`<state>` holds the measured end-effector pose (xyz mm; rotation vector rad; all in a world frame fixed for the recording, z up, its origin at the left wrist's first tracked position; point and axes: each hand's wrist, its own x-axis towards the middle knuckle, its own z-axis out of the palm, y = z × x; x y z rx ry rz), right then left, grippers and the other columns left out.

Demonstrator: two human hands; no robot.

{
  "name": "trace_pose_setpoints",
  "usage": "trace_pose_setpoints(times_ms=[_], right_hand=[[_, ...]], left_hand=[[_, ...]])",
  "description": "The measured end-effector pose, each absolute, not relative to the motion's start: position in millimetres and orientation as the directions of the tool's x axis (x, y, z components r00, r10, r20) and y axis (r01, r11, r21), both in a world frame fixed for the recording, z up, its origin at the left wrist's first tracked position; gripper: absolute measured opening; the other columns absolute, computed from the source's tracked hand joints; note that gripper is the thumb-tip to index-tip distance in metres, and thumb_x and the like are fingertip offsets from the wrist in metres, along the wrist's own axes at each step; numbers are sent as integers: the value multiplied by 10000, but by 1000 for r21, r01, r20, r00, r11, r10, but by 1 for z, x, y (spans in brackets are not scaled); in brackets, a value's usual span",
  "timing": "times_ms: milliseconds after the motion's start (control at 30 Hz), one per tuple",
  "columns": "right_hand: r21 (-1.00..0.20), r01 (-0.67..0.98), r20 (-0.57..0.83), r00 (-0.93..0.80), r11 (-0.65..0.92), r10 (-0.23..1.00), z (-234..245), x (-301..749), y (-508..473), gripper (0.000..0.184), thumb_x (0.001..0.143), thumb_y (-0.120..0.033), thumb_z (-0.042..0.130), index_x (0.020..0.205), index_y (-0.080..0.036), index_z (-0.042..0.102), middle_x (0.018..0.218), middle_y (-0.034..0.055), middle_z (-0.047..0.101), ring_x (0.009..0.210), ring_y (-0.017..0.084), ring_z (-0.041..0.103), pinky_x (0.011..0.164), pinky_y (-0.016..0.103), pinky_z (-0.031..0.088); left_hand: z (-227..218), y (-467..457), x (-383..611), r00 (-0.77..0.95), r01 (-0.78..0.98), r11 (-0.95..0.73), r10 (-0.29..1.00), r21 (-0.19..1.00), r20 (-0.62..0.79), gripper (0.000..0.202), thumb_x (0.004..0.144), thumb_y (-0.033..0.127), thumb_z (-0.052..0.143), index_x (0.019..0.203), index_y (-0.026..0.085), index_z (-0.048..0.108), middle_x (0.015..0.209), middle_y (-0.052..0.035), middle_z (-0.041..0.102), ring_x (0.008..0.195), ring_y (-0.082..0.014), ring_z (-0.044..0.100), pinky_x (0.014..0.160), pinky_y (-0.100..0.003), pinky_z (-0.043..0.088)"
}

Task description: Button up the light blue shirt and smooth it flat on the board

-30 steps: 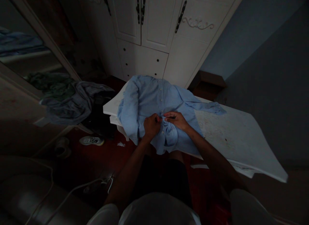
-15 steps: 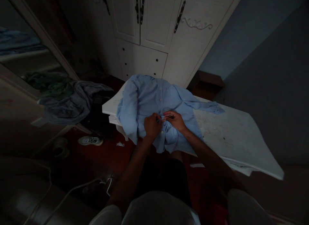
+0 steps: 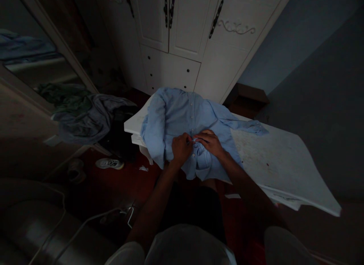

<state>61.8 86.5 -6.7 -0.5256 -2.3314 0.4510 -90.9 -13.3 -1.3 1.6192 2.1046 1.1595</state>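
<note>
A light blue button-up shirt (image 3: 178, 113) lies spread over a white table (image 3: 273, 155), its button front facing up and one sleeve stretched to the right. My left hand (image 3: 182, 146) is closed, pinching the shirt's front edge at the button line. Close against it, my right hand (image 3: 209, 142) is also closed on the cloth, its fingertips meeting the left ones. Fabric bunches up just below the fingers. Whether a button sits between the fingertips is hidden.
Behind the table stands a white wardrobe (image 3: 184, 22). A brown box (image 3: 251, 96) is at its right. Rumpled clothes (image 3: 85, 122) are piled at the left. A sneaker (image 3: 109, 163) lies on the red floor (image 3: 113, 189), with a white cable (image 3: 93, 216) nearer me.
Both hands stay at the same spot on the shirt front. The right fingers have lowered and flattened over the cloth. The whole view has shifted slightly.
</note>
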Motion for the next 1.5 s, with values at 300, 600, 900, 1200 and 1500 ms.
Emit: trace_pose_setpoints(times_ms=[300,600,900,1200,1500], right_hand=[[-423,321,512,-687,847,516,-4,64,86,196,919,-368,612,990,-277,770,864,46,707,828,190,621,822,364,495],[-569,263,503,-638,779,583,-1,62,84,153,870,-361,678,907,-239,763,869,40,754,817,186,670,826,359,522],[-813,195,353,-583,549,731,-8,60,87,232,751,-405,744,845,-195,714,853,54,750,785,190,726,771,321,588],[-920,165,217,-540,355,813,-5,53,85,315,678,-428,789,823,-186,649,808,53,740,794,208,729,742,316,581],[-921,134,245,-531,366,812,-1,49,84,314,686,-442,784,830,-201,644,825,38,718,822,204,717,748,312,568]], left_hand=[[0,-12,-92,-377,653,76,895,753,237,144,829,231,669,753,215,547,846,-1,727,865,-182,679,827,-322,464],[-2,-10,-94,-389,662,89,889,744,240,156,822,228,663,738,219,533,816,7,716,808,-177,664,782,-312,455],[-1,-9,-95,-394,663,100,890,742,232,181,819,239,653,700,219,519,711,19,670,722,-164,633,732,-292,424],[-3,-10,-95,-426,610,64,867,789,259,180,786,195,652,680,214,509,682,33,648,675,-149,600,649,-262,363],[-3,-9,-92,-533,427,67,824,902,191,233,763,212,650,655,207,443,656,49,603,646,-128,573,615,-239,369]])
